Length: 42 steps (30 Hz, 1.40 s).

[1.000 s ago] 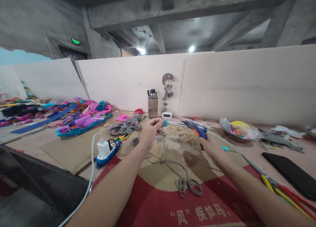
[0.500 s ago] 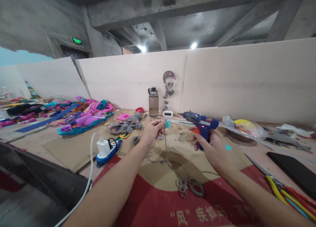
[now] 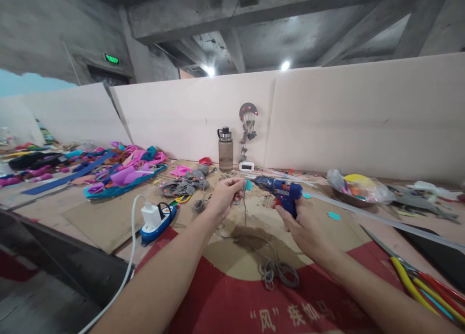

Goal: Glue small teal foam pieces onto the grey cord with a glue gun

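Observation:
Pinched in the fingers of my left hand [image 3: 228, 197] is a small teal felt piece [image 3: 248, 184], with a grey cord [image 3: 244, 210] hanging down from it. The cord runs to a loose coil [image 3: 278, 274] on the red and tan cardboard [image 3: 232, 266]. My right hand [image 3: 303, 222] is wrapped round the handle of a blue glue gun [image 3: 285, 194]. Its nozzle points left, close to the teal piece; whether the two touch I cannot tell. More teal felt [image 3: 334, 216] lies on the cardboard right of my right hand.
A water bottle [image 3: 225, 151] and small white clock [image 3: 246, 166] stand by the back panel. A blue power strip [image 3: 158, 226] sits left, with felt scraps [image 3: 127, 171] beyond. On the right are a bowl [image 3: 354, 196], scissors [image 3: 407, 271] and a dark phone-like slab [image 3: 441, 254].
My right hand has brought the glue gun left and slightly down, its nozzle now close to the teal piece. A long clear strip at its rear shows more. My left hand has barely moved.

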{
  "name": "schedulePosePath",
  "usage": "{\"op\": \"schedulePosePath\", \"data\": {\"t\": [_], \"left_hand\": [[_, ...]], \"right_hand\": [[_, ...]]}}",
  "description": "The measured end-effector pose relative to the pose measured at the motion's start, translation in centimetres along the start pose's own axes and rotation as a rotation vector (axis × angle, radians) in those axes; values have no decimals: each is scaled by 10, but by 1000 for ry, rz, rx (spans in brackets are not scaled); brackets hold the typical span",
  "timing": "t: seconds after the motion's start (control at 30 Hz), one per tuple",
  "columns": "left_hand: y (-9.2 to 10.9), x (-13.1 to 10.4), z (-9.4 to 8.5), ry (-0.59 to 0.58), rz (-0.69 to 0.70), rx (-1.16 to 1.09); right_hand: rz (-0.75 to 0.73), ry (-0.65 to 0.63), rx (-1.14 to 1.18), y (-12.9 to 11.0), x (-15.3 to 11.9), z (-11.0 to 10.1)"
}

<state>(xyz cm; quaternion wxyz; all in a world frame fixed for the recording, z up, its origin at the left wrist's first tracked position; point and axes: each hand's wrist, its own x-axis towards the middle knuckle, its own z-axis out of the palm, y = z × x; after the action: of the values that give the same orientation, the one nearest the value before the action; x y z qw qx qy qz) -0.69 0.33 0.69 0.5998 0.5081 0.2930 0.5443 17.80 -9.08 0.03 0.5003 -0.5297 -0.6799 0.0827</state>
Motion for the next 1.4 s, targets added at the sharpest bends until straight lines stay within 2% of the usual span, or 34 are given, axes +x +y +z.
{"op": "schedulePosePath", "data": {"t": [0.3,0.63,0.93,1.4], "left_hand": [[-2,0,-1,-22,10,16],[-4,-2,1,-27,35,96],[-4,-2,1,-14,33,78],[-3,-3,3,1,31,73]], "right_hand": [[-23,-56,-157,-2,-1,-4],[-78,-63,-137,-2,-3,-1],[-103,-44,-174,-1,-4,0],[-79,-54,-149,-1,-4,1]]}}
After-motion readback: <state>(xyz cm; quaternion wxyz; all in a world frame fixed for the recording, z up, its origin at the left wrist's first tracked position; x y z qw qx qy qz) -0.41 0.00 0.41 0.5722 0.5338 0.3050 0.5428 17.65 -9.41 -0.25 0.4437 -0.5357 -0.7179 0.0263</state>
